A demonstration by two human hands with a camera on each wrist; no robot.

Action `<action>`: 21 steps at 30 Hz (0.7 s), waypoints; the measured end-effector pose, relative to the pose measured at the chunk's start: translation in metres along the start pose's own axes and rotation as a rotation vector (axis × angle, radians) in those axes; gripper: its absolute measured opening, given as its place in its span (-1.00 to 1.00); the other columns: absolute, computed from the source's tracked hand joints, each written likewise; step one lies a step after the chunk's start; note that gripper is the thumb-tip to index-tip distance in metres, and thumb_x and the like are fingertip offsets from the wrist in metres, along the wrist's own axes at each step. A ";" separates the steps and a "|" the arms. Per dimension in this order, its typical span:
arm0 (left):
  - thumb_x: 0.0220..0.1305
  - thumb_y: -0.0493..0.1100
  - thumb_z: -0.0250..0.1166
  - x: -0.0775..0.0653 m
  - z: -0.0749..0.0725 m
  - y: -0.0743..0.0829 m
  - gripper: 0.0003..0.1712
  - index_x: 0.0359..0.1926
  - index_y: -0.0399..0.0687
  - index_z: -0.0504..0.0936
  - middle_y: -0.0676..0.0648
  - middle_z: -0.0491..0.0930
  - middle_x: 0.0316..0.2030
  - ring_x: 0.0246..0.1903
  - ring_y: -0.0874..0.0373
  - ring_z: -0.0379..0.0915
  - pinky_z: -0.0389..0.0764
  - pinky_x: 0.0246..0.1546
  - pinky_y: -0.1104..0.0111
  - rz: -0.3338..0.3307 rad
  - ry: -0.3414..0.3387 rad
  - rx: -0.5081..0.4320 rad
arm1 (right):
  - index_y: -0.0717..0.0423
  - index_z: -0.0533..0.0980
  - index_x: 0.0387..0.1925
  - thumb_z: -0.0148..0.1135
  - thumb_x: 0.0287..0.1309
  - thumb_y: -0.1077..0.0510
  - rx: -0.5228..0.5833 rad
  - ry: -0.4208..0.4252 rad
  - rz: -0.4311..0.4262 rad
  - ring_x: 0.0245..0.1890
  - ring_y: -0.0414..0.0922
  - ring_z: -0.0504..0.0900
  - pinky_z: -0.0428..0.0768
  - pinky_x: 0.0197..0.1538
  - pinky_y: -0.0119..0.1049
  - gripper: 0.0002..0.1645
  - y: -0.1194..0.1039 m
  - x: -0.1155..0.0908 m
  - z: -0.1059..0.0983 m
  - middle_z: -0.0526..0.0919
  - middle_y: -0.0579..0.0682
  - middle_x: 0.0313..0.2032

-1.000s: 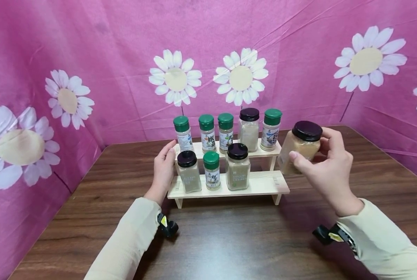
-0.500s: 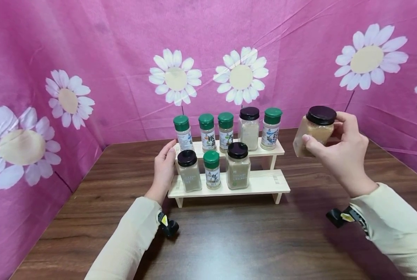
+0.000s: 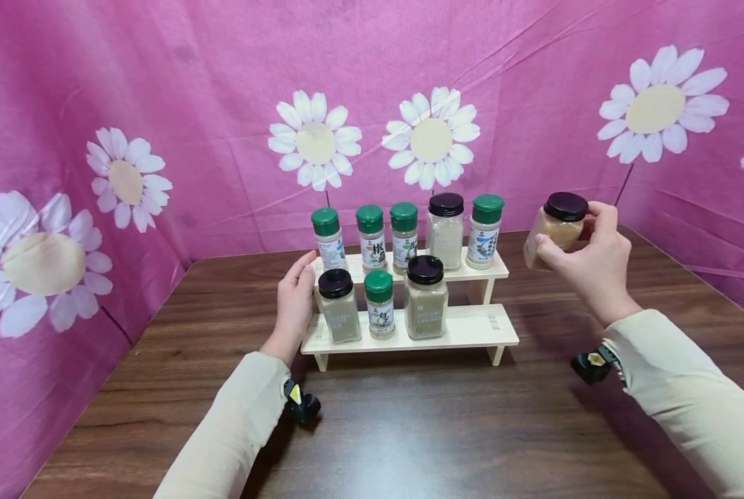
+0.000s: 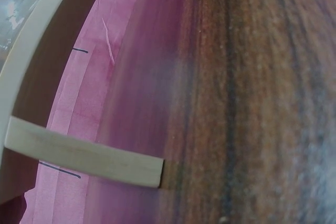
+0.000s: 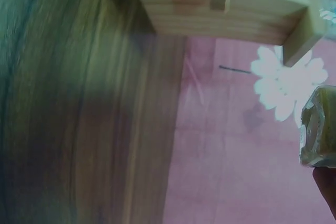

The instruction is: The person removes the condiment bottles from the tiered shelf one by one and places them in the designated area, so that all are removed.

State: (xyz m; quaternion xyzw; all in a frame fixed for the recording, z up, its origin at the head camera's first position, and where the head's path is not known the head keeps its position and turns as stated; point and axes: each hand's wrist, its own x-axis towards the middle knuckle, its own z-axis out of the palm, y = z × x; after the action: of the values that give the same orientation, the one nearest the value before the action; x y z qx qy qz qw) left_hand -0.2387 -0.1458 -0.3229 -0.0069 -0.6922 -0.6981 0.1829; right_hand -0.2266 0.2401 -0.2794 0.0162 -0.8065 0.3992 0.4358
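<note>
My right hand (image 3: pixel 599 267) grips a square glass spice jar (image 3: pixel 543 232) with a black lid and tan powder, thumb in front and fingers behind. The jar is held up right of a two-tier wooden rack (image 3: pixel 471 334), tilted slightly; its base shows at the right edge of the right wrist view. My left hand (image 3: pixel 292 308) lies along the rack's left end, fingers extended at the upper tier. Behind the rack's lower tier, which carries two black-lidded jars (image 3: pixel 426 305) and a green-capped shaker (image 3: pixel 381 312), the upper tier bears several green-capped shakers (image 3: pixel 487 239) and another black-lidded jar (image 3: pixel 446 239).
The rack stands on a dark wooden table (image 3: pixel 409 423). A pink cloth (image 3: pixel 222 138) with white flowers hangs behind and at both sides. The lower tier's right end is bare wood. A rack leg (image 4: pixel 89 153) crosses the left wrist view.
My right hand has carried the jar up and to the right, away from the rack, then slightly back left and farther off. The left hand has stayed at the rack's left end.
</note>
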 end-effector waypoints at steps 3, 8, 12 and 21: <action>0.35 -0.25 -0.07 0.000 0.000 0.000 -0.58 0.19 -0.24 0.43 -0.20 0.43 0.16 0.07 0.13 0.33 0.34 0.18 0.28 0.008 -0.001 0.003 | 0.22 0.32 0.01 0.33 -0.25 0.10 -0.033 -0.018 0.014 -0.56 -0.56 0.31 0.28 -0.46 -0.69 -0.29 0.006 0.002 0.005 0.40 -0.26 -0.43; 0.36 -0.26 -0.08 0.000 0.000 0.000 -0.58 0.19 -0.27 0.42 -0.21 0.42 0.17 0.09 0.11 0.32 0.33 0.19 0.27 0.019 -0.009 -0.007 | 0.22 0.28 0.03 0.29 -0.20 0.08 -0.070 -0.062 0.035 -0.54 -0.56 0.28 0.27 -0.44 -0.67 -0.29 0.015 0.003 0.013 0.48 0.01 -0.36; 0.36 -0.26 -0.08 0.001 0.000 -0.001 -0.58 0.19 -0.26 0.42 -0.20 0.42 0.18 0.11 0.10 0.31 0.32 0.20 0.27 0.018 -0.012 0.001 | 0.22 0.27 0.06 0.27 -0.20 0.07 -0.094 -0.087 0.046 -0.43 -0.29 0.43 0.28 -0.39 -0.58 -0.27 0.022 0.002 0.019 0.53 0.17 -0.30; 0.37 -0.22 -0.07 0.000 -0.002 -0.002 -0.58 0.19 -0.21 0.43 -0.21 0.43 0.17 0.14 0.08 0.31 0.31 0.22 0.26 0.002 -0.005 0.017 | 0.24 0.25 0.09 0.19 -0.18 0.09 -0.086 -0.123 0.125 -0.26 0.17 0.46 0.34 -0.26 -0.17 -0.28 0.034 -0.004 0.034 0.53 0.30 -0.27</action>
State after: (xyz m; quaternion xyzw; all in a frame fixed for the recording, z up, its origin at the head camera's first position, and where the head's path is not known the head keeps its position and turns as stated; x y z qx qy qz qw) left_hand -0.2387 -0.1475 -0.3247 -0.0080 -0.6987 -0.6919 0.1819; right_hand -0.2606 0.2400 -0.3141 -0.0285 -0.8476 0.3889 0.3600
